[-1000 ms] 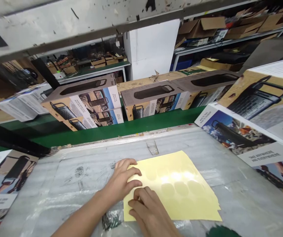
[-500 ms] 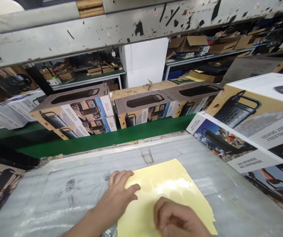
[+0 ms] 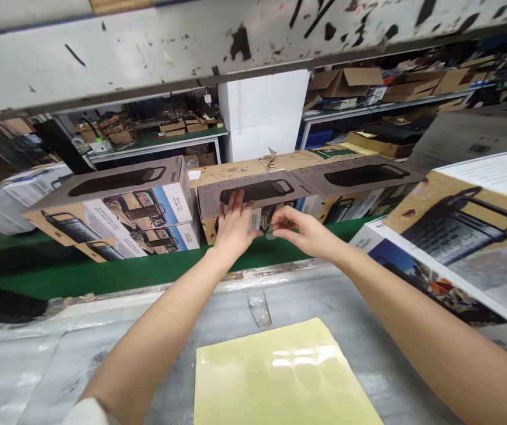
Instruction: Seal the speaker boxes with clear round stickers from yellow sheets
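Speaker boxes (image 3: 115,203) flanked the middle carton (image 3: 271,184); the left hand (image 3: 232,231) lay spread on it, the right hand (image 3: 304,232) pinched a clear sticker (image 3: 270,235).

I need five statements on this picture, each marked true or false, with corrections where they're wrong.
1. The left hand is spread on the middle box. True.
2. The right hand lies flat on the yellow sheet. False: it holds a small clear piece beside the middle box.
3. The yellow sheet lies on the worktop. True.
4. The middle box stands on a red surface. False: it stands on a green surface.
5. A white pillar stands beyond the middle box. True.
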Motion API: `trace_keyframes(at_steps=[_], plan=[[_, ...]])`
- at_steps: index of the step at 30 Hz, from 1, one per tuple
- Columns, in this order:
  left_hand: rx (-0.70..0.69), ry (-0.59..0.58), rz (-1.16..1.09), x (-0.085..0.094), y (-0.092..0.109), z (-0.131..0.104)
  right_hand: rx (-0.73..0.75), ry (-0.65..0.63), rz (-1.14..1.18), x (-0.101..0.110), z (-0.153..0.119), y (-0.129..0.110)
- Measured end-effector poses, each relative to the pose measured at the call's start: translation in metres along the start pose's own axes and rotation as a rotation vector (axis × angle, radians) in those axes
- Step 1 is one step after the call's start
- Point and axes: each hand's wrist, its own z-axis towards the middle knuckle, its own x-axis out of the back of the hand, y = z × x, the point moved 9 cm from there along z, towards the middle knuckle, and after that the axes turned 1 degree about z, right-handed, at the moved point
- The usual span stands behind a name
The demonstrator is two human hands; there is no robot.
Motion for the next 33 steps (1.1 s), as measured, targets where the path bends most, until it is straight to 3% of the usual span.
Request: trace_keyframes(at_steps=[2,5,11,19,23,28,33], plan=[[0.068,-0.007,0.054,-0.020,-0.013,0.024,0.022,0.003,-0.069,0.004,0.021,0.013],[0.065,0.098,0.083,-0.030,-0.022,0.028,0.063,-0.006,-0.134,0.007,0.043,0.023],[0.031,0.197,0.108,-0.032,-0.027,0.019,0.208,-0.101,-0.281,-0.006,0.064,0.017],[0.049,0.209,0.111,-0.030,-0.032,0.019,0.340,-0.047,-0.406,-0.016,0.071,0.023],[0.055,0.219,0.117,-0.030,-0.035,0.018,0.334,0.019,-0.346,-0.013,0.072,0.030],[0.068,0.239,0.139,-0.029,-0.039,0.015,0.241,0.324,-0.202,0.011,0.061,0.049],[0.055,0.227,0.153,-0.028,-0.043,0.013,0.151,0.209,-0.352,-0.005,0.079,0.056]])
